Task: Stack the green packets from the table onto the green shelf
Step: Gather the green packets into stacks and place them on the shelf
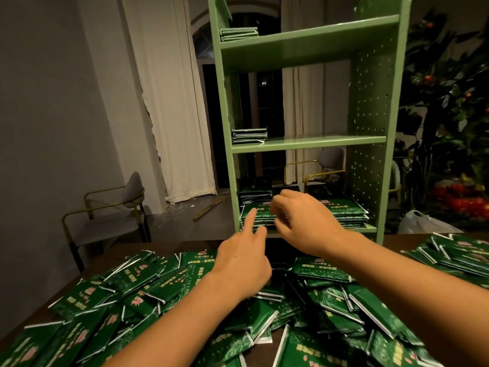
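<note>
A heap of green packets (pixel 148 290) covers the dark table in front of me. The green shelf (pixel 307 43) stands at the table's far edge. Its bottom level holds stacks of packets (pixel 258 215) at left and another stack (pixel 346 213) at right. Small piles lie on the middle level (pixel 249 135) and the top level (pixel 239 33). My left hand (pixel 243 256) reaches toward the bottom-left stack, index finger extended and touching it. My right hand (pixel 301 221) hovers at the same stack with fingers loosely curled; no packet shows in its grasp.
More packets (pixel 460 254) are spread at the table's right end. A grey chair with a brass frame (pixel 111 207) stands left of the table. Behind the shelf are other chairs (pixel 325 165), curtains and a plant with orange fruit (pixel 447 83).
</note>
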Action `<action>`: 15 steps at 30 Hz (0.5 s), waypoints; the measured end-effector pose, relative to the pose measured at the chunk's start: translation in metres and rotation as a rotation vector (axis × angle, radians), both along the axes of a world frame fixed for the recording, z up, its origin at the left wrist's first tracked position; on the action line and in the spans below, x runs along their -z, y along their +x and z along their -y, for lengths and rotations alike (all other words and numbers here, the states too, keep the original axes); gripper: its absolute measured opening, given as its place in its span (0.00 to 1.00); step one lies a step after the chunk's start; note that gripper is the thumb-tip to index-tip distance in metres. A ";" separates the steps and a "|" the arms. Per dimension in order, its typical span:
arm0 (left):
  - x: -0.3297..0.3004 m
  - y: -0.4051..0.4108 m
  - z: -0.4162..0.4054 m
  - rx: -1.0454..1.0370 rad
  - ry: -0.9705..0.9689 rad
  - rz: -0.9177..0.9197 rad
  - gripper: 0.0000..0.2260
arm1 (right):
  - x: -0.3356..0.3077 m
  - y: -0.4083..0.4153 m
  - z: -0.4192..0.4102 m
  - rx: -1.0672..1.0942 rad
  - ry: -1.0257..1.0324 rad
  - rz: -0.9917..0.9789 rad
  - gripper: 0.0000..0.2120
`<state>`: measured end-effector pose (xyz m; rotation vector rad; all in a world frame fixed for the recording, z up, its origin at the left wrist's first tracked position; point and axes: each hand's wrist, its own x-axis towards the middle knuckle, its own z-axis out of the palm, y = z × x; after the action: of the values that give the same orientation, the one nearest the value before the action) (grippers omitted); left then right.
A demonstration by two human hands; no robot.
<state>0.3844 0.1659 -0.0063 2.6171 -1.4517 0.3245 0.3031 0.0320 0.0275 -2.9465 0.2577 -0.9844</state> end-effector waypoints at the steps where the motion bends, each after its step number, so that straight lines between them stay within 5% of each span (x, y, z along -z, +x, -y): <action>1: -0.001 -0.004 -0.004 0.005 -0.007 -0.004 0.16 | 0.000 -0.010 -0.001 -0.005 0.014 -0.012 0.05; 10: 0.016 -0.058 -0.044 0.061 0.001 -0.028 0.11 | 0.024 -0.094 -0.015 0.040 0.133 -0.274 0.04; 15: 0.051 -0.079 -0.050 0.123 -0.047 -0.064 0.07 | 0.049 -0.126 -0.029 0.091 0.206 -0.609 0.17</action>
<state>0.3057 0.2157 -0.0571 2.4646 -1.5551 0.2554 0.1770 0.0610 -0.0214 -2.9677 0.4697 -0.0257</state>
